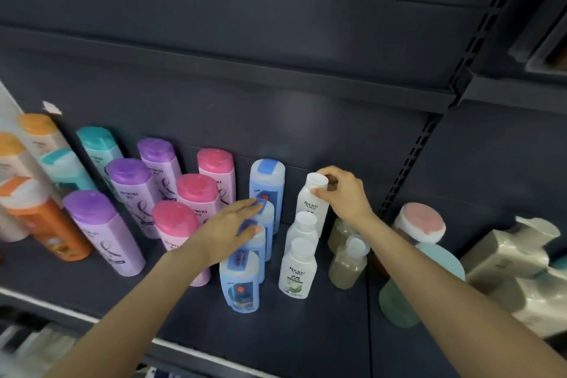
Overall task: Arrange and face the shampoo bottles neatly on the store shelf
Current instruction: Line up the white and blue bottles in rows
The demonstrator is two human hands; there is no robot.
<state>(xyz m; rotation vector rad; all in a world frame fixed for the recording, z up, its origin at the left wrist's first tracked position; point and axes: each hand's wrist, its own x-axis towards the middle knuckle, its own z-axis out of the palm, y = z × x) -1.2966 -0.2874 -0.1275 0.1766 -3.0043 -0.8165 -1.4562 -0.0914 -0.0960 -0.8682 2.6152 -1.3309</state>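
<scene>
Smooth plastic shampoo bottles in rows on a dark matte shelf (322, 331): purple, pink, blue and white. Left hand (228, 228) flat, fingers straight, resting across the caps of the blue bottles (242, 279). Right hand (345, 193) curled, fingertips pinching the round cap of the rearmost white bottle (311, 196), upright near the back panel.

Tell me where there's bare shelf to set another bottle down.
Bare shelf runs along the front edge, ahead of the front purple bottle and front blue bottle. A gap lies between the blue bottle and front white bottle. Crowded: the rows behind, where the left hand and right hand work.
</scene>
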